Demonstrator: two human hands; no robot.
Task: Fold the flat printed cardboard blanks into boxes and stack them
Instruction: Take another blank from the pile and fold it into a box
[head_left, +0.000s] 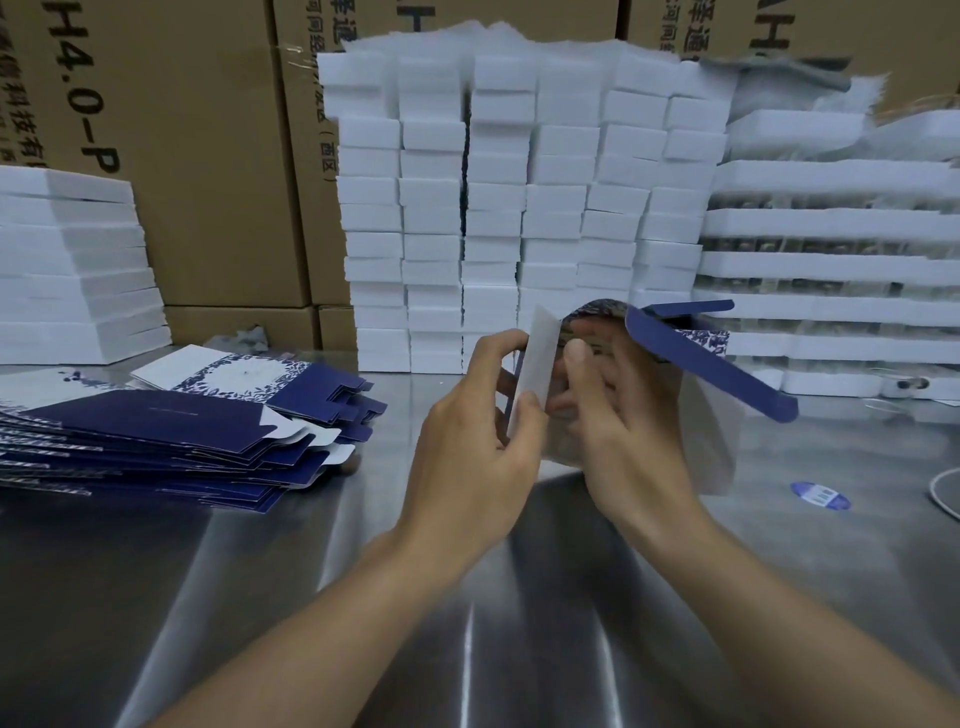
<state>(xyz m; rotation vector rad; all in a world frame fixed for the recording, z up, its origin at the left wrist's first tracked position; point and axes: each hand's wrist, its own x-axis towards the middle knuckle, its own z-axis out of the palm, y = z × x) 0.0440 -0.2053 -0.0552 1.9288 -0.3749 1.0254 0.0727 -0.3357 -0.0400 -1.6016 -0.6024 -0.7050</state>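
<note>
A half-folded blue and white printed box (696, 353) is held above the steel table (311, 597), its blue lid flap sticking out to the right. My left hand (467, 452) pinches a white inner flap (537, 364) of it. My right hand (628, 426) grips the box body, thumb up against the flap. A pile of flat printed blanks (171, 436) lies on the table at the left. The box's lower part is hidden behind my hands.
Tall stacks of white foam blocks (519, 208) stand right behind the box. White trays (831, 270) are stacked at the right, more white pieces (72, 260) at the left. Brown cartons (208, 156) line the back. A round blue sticker (820, 495) lies on the table at the right.
</note>
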